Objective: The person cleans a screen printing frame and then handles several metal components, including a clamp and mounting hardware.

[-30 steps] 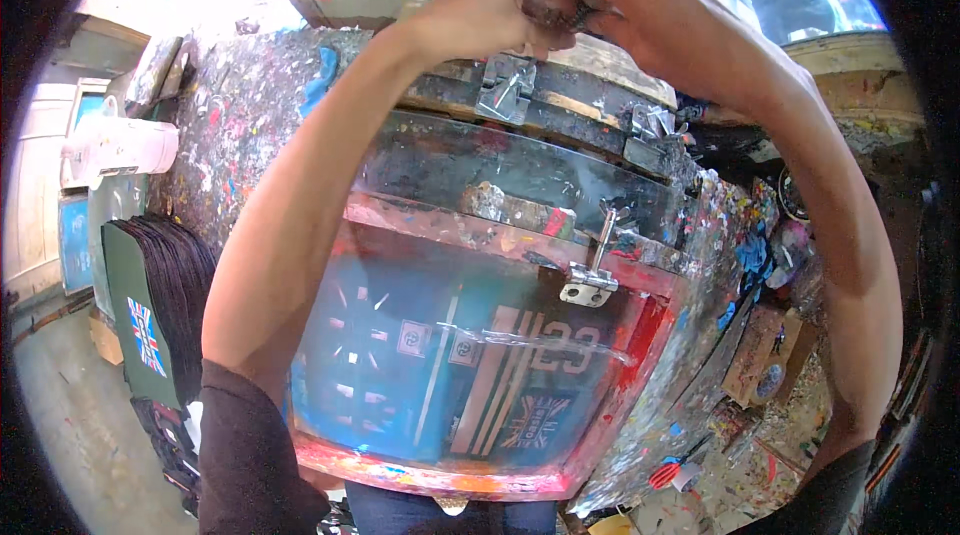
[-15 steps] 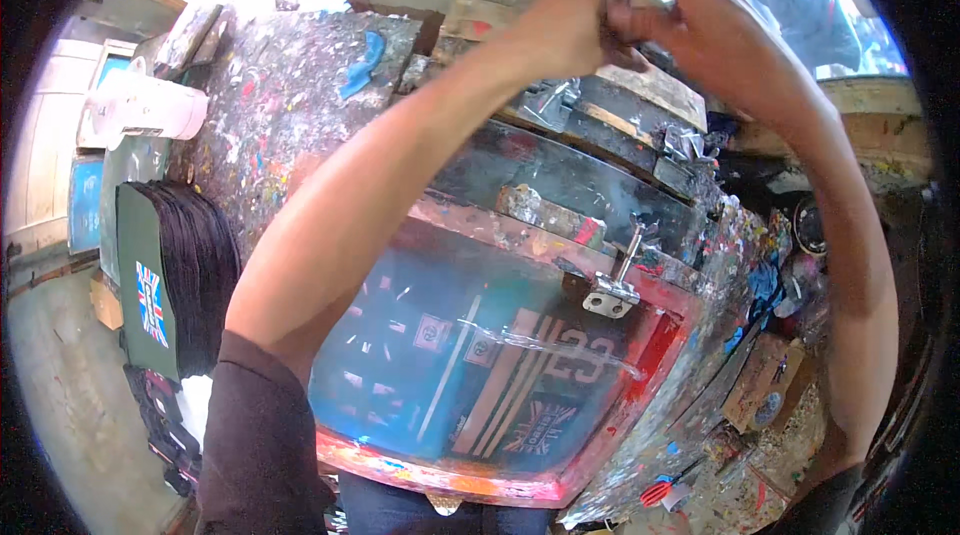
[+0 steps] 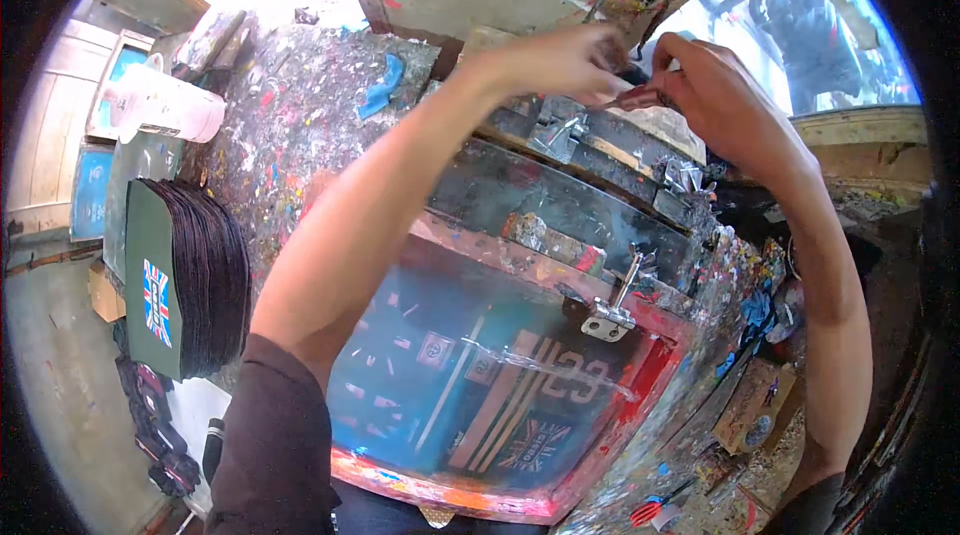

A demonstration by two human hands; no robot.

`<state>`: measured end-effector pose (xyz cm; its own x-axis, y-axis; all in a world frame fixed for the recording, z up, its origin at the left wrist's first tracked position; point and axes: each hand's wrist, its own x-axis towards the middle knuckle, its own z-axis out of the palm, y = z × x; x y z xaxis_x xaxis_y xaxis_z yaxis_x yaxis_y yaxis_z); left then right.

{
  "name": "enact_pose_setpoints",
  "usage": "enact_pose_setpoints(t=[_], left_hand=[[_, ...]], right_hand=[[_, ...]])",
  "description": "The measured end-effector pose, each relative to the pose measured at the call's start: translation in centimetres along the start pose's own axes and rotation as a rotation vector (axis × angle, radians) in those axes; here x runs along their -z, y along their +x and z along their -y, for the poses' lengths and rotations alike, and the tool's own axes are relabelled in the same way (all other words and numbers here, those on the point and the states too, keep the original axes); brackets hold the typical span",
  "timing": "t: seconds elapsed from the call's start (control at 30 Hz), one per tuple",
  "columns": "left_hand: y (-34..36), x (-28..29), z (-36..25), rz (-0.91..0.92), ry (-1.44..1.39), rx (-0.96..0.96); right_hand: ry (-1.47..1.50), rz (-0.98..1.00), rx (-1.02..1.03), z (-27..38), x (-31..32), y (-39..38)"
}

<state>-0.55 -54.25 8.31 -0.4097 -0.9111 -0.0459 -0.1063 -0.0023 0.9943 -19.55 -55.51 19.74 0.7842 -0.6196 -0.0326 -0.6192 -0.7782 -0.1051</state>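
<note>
Both of my hands are raised over the far edge of the paint-spattered workbench. My left hand is blurred, its fingers curled in toward my right hand. The right hand's fingertips are pinched together close to the left fingers. Whatever lies between them is too small and smeared to name. Below my arms lies a screen-printing frame with red-stained edges and a blue mesh bearing numerals, stripes and a flag design. A metal hinge clamp sits on its right far corner.
To the left stands a thick stack of dark sheets with a green, flag-printed one outermost. Behind it is a whitish bucket. A blue rag lies on the bench. Red-handled scissors and a cardboard box are at lower right.
My hands have come lower in the picture, and the left has drawn a little leftward from the right. The whole view has shifted slightly, showing more of the far wall.
</note>
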Motion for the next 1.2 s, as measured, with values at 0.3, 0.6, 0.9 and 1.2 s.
enact_pose_setpoints(t=[0.3,0.6,0.9,1.2], left_hand=[[1.9,0.1,4.2,0.211,0.775,-0.105],[1.3,-0.4,3.7,0.118,0.877,-0.311],[3.9,1.0,4.1,0.385,0.98,-0.188],[5.2,0.2,3.0,0.411,1.053,-0.125]], right_hand=[[-0.135,0.092,0.012,-0.4,-1.0,-0.6],[-0.114,0.264,-0.11,-1.0,-6.6,-5.4],[0.744,-0.287,-0.511,3.1,-8.2,-12.3],[1.066,-0.398,-0.716,9.4,-8.8,-18.8]])
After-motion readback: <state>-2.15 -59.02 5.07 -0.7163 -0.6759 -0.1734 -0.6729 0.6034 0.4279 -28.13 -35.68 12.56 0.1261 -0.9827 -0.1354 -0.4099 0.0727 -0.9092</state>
